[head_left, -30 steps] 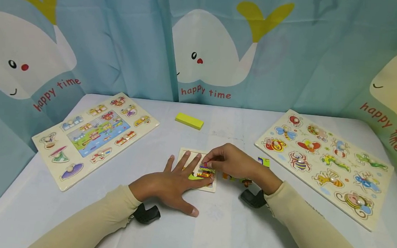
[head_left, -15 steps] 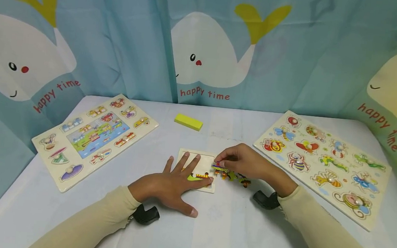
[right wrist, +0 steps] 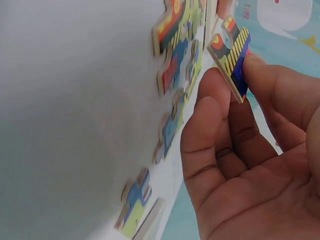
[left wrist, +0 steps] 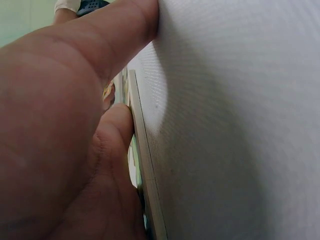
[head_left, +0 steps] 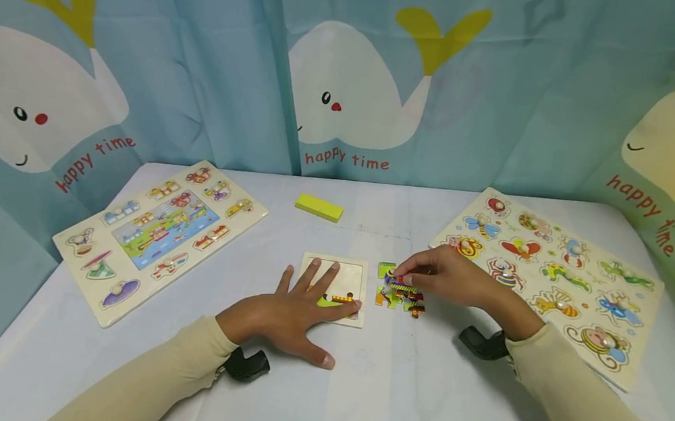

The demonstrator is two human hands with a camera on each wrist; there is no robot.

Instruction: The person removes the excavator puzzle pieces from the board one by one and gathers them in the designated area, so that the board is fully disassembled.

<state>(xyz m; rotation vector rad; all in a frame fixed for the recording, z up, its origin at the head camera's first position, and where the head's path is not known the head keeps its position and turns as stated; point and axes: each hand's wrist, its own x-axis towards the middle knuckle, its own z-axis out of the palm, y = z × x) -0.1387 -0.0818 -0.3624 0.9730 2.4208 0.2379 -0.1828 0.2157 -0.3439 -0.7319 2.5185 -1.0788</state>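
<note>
My left hand point(head_left: 285, 314) lies with fingers spread over a small wooden puzzle tray point(head_left: 351, 276). Part of a picture shows in the tray's lower section, half hidden by the fingers; the upper section is bare wood. Between thumb and fingers, my right hand point(head_left: 453, 276) pinches a jigsaw piece point(right wrist: 234, 60) with yellow-and-black stripes, blue, red and orange. The piece is held tilted above several loose jigsaw pieces point(head_left: 389, 298) lying right of the tray. In the left wrist view, a finger rests against the tray's edge point(left wrist: 142, 160).
A yellow block point(head_left: 319, 207) lies behind the tray. To the left is a large vehicle-and-toy peg puzzle board point(head_left: 93, 211), and at right a large insect peg puzzle board point(head_left: 559, 255). A whale-print curtain point(head_left: 228, 78) hangs behind the table.
My right hand has moved right, away from the tray, carrying the jigsaw piece over the loose pieces. The left hand has stayed in place on the tray.
</note>
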